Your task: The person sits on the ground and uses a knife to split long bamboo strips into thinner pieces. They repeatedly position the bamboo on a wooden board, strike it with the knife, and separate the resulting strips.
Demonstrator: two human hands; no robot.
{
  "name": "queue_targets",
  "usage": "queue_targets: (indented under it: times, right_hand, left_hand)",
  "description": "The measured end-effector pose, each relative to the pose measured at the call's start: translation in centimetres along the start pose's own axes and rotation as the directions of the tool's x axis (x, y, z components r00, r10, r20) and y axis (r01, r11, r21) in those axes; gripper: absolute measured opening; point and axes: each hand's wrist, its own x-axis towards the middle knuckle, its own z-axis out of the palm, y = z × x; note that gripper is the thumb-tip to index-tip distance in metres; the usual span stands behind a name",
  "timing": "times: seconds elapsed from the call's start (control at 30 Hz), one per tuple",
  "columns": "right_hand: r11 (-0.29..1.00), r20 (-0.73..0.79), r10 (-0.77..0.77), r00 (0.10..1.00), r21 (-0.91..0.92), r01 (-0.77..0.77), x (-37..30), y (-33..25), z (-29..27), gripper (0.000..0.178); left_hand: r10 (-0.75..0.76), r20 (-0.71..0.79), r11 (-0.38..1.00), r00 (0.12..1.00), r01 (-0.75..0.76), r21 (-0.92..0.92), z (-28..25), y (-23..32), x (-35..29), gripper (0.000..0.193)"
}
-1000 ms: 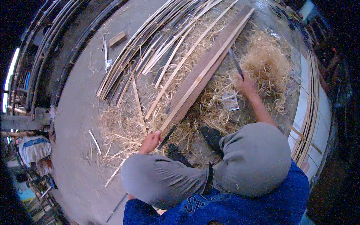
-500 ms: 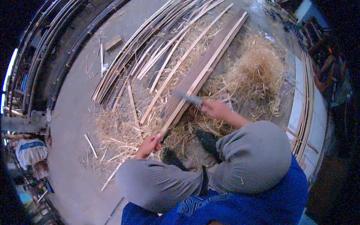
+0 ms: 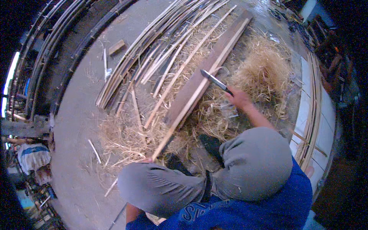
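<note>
A long pale bamboo strip [image 3: 199, 90] lies lengthwise on a brown wooden plank [image 3: 191, 86] that slants away to the far right. My right hand [image 3: 239, 99] is closed round the dark handle of a knife [image 3: 215, 80], and its blade lies across the strip about midway along the plank. A thin curled shaving [image 3: 225, 69] rises beside the blade. At the strip's near end is my left hand [image 3: 147, 160], holding it; my left knee hides most of that hand.
Several bamboo strips [image 3: 132, 57] are bundled to the far left of the plank. Curly shavings [image 3: 264, 63] are heaped on the right, with more [image 3: 122, 136] at near left. A wood block [image 3: 116, 47] sits on the floor. More strips [image 3: 312, 115] lie on white tiles at right.
My right hand and the knife have moved farther away and to the right along the plank. My left hand has drawn back toward me, behind my knee, and the strip has shifted slightly nearer.
</note>
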Motion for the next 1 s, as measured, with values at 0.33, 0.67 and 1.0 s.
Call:
queue_targets:
  times: [0.33, 0.67, 1.0]
  right_hand:
    - [0.971, 0.168, -0.013, 0.986, -0.232, 0.052, -1.6, 0.6, 0.3, 0.039]
    - [0.962, 0.404, -0.248, 0.881, -0.002, 0.272, -6.2, -9.2, 6.0, 0.038]
    - [0.987, 0.049, 0.075, 0.996, 0.138, -0.081, -1.5, -7.4, -1.1, 0.033]
  left_hand:
    - [0.173, 0.013, 0.983, 0.985, -0.173, 0.065, 1.5, 3.4, 1.3, 0.040]
    - [0.616, -0.211, 0.674, 0.759, -0.369, 0.639, 5.7, 7.0, 3.6, 0.034]
    - [0.106, 0.074, 0.994, 0.992, -0.108, 0.020, 2.1, 6.8, 2.1, 0.052]
